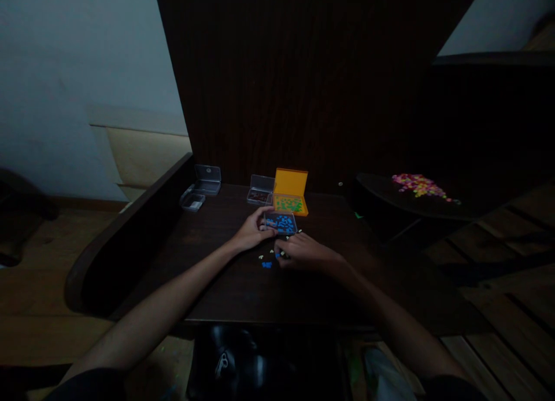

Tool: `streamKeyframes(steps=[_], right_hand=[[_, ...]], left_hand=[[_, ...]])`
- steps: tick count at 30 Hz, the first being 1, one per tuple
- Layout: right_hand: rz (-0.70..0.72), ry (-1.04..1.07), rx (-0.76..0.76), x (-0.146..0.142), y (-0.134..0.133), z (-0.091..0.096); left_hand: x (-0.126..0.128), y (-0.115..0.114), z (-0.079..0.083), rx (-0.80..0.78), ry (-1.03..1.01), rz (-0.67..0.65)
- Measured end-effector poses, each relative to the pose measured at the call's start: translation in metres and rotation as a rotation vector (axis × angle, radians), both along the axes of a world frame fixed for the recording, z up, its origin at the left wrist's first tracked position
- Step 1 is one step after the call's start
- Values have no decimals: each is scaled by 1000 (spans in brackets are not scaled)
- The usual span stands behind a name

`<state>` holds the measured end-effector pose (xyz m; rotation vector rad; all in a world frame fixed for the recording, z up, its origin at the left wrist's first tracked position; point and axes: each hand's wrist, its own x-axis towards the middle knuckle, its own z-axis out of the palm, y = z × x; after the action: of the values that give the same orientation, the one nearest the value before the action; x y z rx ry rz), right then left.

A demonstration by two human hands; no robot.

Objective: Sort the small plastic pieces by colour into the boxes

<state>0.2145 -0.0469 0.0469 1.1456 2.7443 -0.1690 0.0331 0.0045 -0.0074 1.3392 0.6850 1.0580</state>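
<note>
My left hand [252, 231] rests on the dark table [225, 285], its fingers curled against the left side of a small clear box [281, 221] filled with blue beads. My right hand [303, 253] lies just in front of that box, fingers bent down over a few loose white and blue beads [266, 264] on the tabletop. What the right fingertips pinch, if anything, is too small to make out. Behind the clear box stands an open orange box [291, 199] holding green beads.
Another clear box [260, 191] sits left of the orange one. Two empty clear boxes [202, 188] stand at the table's back left corner. A pile of pink and yellow beads [420, 186] lies on a dark surface to the right. A dark wooden panel rises behind.
</note>
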Motion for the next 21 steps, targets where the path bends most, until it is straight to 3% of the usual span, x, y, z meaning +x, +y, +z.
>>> streamKeyframes(steps=[5, 8, 14, 21], right_hand=[[-30, 146, 27, 8, 16, 31], [-18, 194, 14, 5, 34, 39], [12, 99, -67, -12, 64, 34], [39, 55, -159, -19, 69, 32]], left_hand=[[0, 1, -3, 2, -3, -49], [-1, 1, -4, 10, 22, -76], [-2, 0, -4, -6, 6, -109], [0, -1, -6, -23, -1, -141]])
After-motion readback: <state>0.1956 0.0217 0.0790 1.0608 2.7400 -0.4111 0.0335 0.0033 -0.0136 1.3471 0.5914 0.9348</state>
